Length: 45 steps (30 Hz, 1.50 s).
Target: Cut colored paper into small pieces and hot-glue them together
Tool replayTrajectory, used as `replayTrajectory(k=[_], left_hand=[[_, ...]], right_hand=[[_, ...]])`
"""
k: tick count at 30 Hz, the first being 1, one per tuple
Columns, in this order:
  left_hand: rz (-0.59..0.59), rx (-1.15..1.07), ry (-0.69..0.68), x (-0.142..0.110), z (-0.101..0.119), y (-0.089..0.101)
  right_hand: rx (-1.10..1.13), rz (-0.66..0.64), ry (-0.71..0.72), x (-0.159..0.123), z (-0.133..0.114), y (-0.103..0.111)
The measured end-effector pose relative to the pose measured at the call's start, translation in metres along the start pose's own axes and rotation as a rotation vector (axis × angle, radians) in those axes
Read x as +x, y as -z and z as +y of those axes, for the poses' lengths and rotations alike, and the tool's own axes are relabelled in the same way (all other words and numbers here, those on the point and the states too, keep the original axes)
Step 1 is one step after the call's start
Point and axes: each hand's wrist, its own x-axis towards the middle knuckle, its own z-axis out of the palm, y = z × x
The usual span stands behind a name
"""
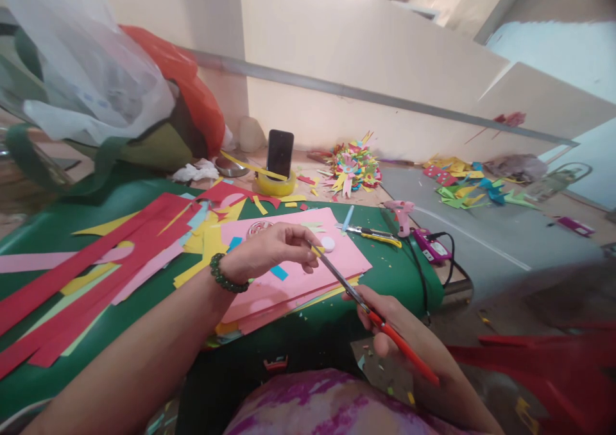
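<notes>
Trimming seems the step in hand: the left hand (264,250) appears to pinch a small yellow paper (318,250) at the tips of the scissors (382,324) over pink sheets (308,289), the right hand's (402,316) fingers clamp the scissors, and another snip would call for steady holding.

Long orange-red-handled scissors (378,319): smooth metal blades (335,271), plastic hndls (409,351). Stacked pink rect. paper sheets (317,287): matt, smooth. Green tbl. covering (409,287): smooth, semi-gloss, plastic-looking. Pink pistol-shaped glue gun (400,215): smooth plastic. Translucent wht. bag (96,69): crinkled, thin plastic. Dk. green round-beaded bracelet (219,274): glossy.
</notes>
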Motion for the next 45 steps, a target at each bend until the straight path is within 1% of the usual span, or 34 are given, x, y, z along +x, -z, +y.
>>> replayTrajectory(k=[8, 15, 19, 24, 27, 30, 33, 39, 45], left_hand=[[-0.008, 0.003, -0.009, 0.001, -0.003, 0.001], [-0.008, 0.006, -0.011, 0.0, -0.001, 0.001], [-0.007, 0.024, -0.001, -0.001, 0.0, 0.0], [-0.016, 0.051, 0.021, -0.003, 0.003, 0.001], [0.017, 0.047, 0.011, -0.002, 0.003, 0.002], [0.056, 0.026, -0.013, -0.001, 0.002, 0.003], [0.068, 0.004, -0.014, 0.0, 0.0, 0.003], [0.077, -0.026, 0.028, 0.003, -0.007, 0.001], [0.087, -0.116, 0.0, 0.005, -0.013, -0.004]], right_hand=[[0.052, -0.014, -0.028, 0.0, -0.002, 0.0], [0.022, 0.017, -0.024, -0.001, 0.003, -0.002], [0.003, 0.028, -0.043, -0.001, -0.002, -0.001], [0.003, -0.017, -0.032, -0.004, -0.005, 0.005], [0.052, -0.028, -0.035, -0.01, 0.001, 0.009], [0.073, -0.003, -0.053, -0.014, 0.006, 0.011], [0.08, 0.016, -0.068, -0.014, 0.003, 0.009], [0.038, 0.028, -0.031, -0.005, -0.006, 0.001], [0.039, 0.065, -0.037, 0.002, -0.014, -0.002]])
